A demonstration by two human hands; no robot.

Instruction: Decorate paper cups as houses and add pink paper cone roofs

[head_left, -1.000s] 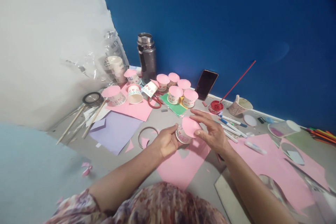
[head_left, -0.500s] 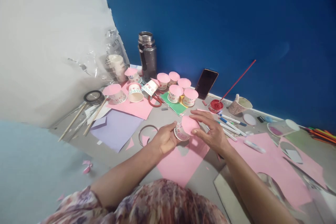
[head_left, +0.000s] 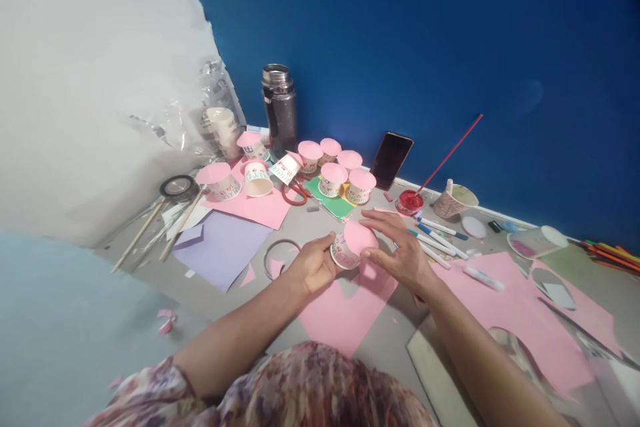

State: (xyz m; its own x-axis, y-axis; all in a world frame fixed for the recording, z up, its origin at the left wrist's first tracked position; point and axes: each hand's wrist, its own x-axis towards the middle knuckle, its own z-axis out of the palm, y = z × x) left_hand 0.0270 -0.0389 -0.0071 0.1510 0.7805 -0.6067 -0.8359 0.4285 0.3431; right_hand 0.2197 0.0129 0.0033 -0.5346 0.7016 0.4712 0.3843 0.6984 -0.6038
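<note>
A small paper cup (head_left: 345,253) with drawings on its side is tilted between my hands above the desk. My left hand (head_left: 316,263) is closed around its left side and base, thumb along the wall. A pink paper circle (head_left: 361,239), looking like a shallow cone, covers the cup's mouth. My right hand (head_left: 400,250) has its thumb and fingers curved around the circle's right edge. Below lies a cut pink sheet (head_left: 340,320). Several decorated cups with pink tops (head_left: 333,177) stand behind; one cup (head_left: 257,180) lies tipped with its opening forward.
Red-handled scissors (head_left: 295,193), a tape roll (head_left: 179,188) and a purple sheet (head_left: 225,247) are on the left. A steel flask (head_left: 280,107) and phone (head_left: 393,160) stand at the back. Markers (head_left: 435,240), a red paint pot (head_left: 410,201) and pink paper (head_left: 520,320) lie right.
The cup and its pink circle have tilted slightly between my hands. My hands have barely moved, and the whole view has shifted a little.
</note>
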